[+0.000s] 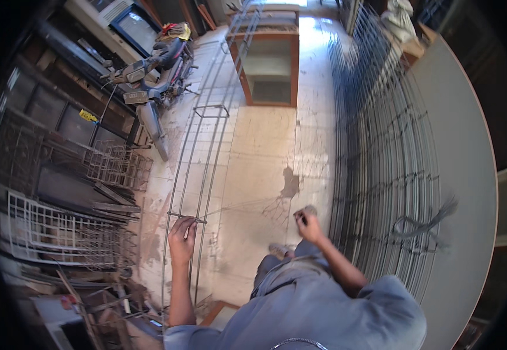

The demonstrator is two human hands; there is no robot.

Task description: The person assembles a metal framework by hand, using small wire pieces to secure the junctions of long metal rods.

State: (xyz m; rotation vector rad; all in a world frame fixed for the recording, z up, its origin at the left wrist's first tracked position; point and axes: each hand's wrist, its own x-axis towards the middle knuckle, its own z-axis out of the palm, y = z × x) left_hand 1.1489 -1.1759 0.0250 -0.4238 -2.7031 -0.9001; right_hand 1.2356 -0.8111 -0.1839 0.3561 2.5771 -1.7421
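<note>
A long, narrow rebar cage (211,107) of thin steel bars with square stirrups runs away from me over the tiled floor. At its near stirrup my left hand (181,240) is closed, fingertips pinched on the crossbar. Thin wires (247,204) stretch from near that stirrup toward the right, above the floor. Off to the right of the cage, my right hand (308,226) is raised with its fingers curled together. Whatever lies in its fingers is too small and dark to make out.
Stacked rebar cages (376,163) line my right, with a bundle of tie wire (422,226) on them beside a large grey panel (457,146). A wooden cabinet (295,70) stands ahead. A motorcycle (154,87) and metal racks (61,227) are on the left.
</note>
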